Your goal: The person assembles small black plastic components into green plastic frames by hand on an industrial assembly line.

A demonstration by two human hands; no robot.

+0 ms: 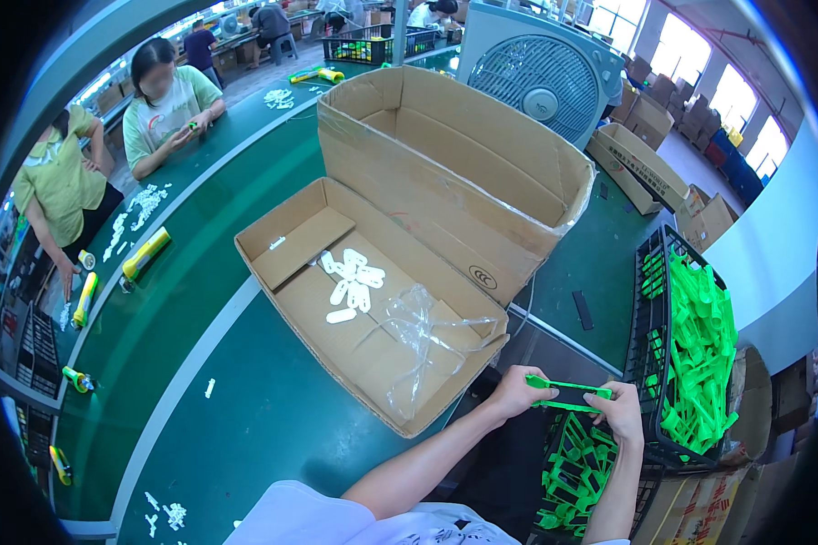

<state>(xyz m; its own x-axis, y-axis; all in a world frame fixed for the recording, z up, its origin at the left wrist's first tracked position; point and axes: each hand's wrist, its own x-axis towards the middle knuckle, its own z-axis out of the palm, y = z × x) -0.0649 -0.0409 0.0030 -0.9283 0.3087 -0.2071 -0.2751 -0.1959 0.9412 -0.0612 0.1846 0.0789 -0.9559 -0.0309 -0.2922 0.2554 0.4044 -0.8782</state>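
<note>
Below, our left hand (516, 392) and right hand (620, 409) pinched a green strip (568, 391) by its ends, just beside the black crate (650, 363) of green parts (700, 354). A carton (373, 300) with white pieces (353, 277) lay left.

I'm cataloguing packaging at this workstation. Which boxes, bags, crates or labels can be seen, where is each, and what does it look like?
Low cardboard tray: on the green table, brown, holding white parts.
Clear plastic bag: crumpled in the tray's near end.
Tall cardboard box: behind the tray, open, with a round dark mark on its side.
Black crate: at right, full of green parts.
Cardboard carton: on the floor, upper right, dark printing.
</note>
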